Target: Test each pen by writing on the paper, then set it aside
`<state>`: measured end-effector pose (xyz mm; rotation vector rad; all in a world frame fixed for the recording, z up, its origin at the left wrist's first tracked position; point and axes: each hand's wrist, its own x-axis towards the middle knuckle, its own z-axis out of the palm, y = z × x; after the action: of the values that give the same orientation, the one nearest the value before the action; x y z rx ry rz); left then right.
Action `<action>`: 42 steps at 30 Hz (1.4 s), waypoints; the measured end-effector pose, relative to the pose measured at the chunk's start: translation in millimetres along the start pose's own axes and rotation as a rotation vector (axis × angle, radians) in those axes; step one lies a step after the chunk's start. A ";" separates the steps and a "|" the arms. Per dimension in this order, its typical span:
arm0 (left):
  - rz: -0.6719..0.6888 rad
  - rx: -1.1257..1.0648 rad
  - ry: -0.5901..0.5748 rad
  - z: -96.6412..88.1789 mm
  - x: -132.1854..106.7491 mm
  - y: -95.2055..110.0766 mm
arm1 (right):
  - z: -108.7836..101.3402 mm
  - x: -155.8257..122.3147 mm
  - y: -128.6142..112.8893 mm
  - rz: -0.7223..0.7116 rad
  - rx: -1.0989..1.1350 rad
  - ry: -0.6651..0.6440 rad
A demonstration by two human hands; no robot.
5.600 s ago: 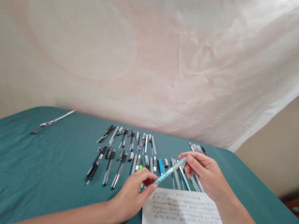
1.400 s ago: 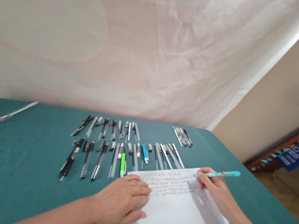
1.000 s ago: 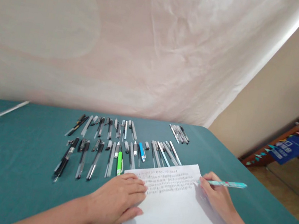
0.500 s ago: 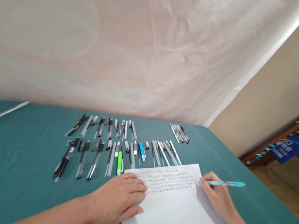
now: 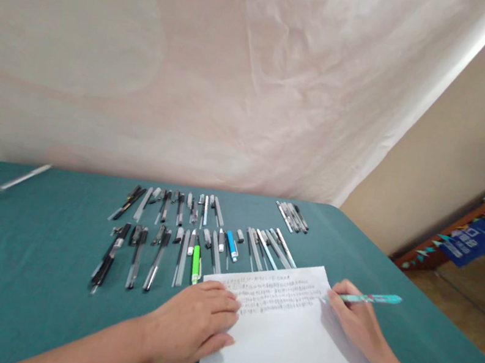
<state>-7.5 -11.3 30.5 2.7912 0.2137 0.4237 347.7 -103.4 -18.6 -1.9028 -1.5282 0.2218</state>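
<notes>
- Clock directions taken from the middle of the visible sheet, 12 away from the wearer.
- Right grip, 2 o'clock: pinched the turquoise pen near its writing end, between thumb and fingers.
- Turquoise pen sat at 2 o'clock, tail toward 3, tip toward 9 by the right end of the handwritten lines; couldn't tell if tip touched paper.
- White sheet lay flat on the worktop, handwriting across its upper part, bare below; characters too small to read.
- Left grip, 9 o'clock: palm down over the sheet's left edge, fingers extended, thumb apart, pinching nothing.
- Green pen lay just beyond the left fingers, 10 to 11 o'clock.
- Blue cap-like piece at 11 o'clock, in the front row of pens and parts.
- Back row farther off, around 10 to 11 o'clock.
- Pen cluster at 12 o'clock, well apart from both hands.
- Long thin item far out, 9 to 10 o'clock.
- Pale hanging sheet behind, 11 to 12 o'clock.
- Blue sign beyond the worktop, 2 o'clock.
</notes>
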 end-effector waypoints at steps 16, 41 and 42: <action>0.014 -0.007 0.026 -0.7 0.2 0.3 | -0.5 -0.9 -5.9 -0.023 0.028 -0.001; -0.005 0.020 -0.050 0.3 -0.3 -1.4 | -0.5 -1.8 -5.6 -0.026 0.009 0.009; -0.004 0.019 -0.043 0.3 -0.3 -1.3 | -0.5 -1.7 -5.4 -0.028 0.012 0.010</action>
<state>-7.9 -10.2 29.7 2.8148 0.2147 0.3621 343.1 -104.7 -15.5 -1.8692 -1.5423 0.2079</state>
